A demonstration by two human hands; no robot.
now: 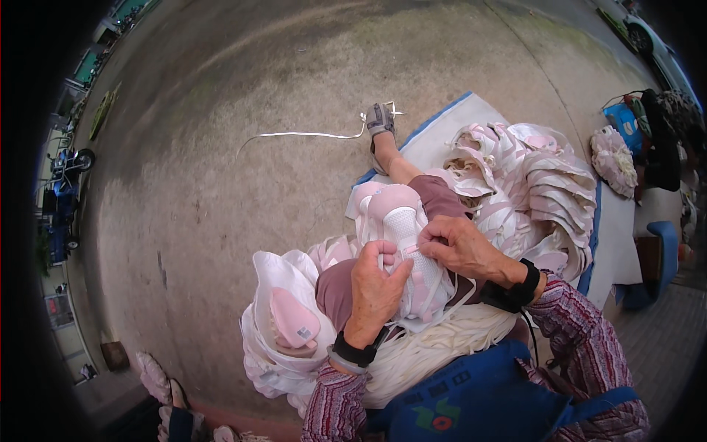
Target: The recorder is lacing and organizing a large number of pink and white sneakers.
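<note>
A pink and white shoe upper (401,221) lies across my lap, its toe pointing away from me. My left hand (374,291) is closed on its left edge, thumb and bent fingers at the lacing area. From the other side, my right hand (464,250) pinches at the eyelet edge, seemingly on a thin white shoelace; the fingers partly hide it. A loose lace end (462,298) loops down beside the upper. Under my wrists, a thick bundle of cream laces (442,350) rests on my lap over a blue apron (471,398).
Nested shoe uppers (283,331) stand at my left thigh. To the right, a large heap of uppers (545,184) covers a white, blue-edged sheet (434,140). A white strap (309,135) trails over the concrete floor near my foot. A blue chair (659,258) stands far right.
</note>
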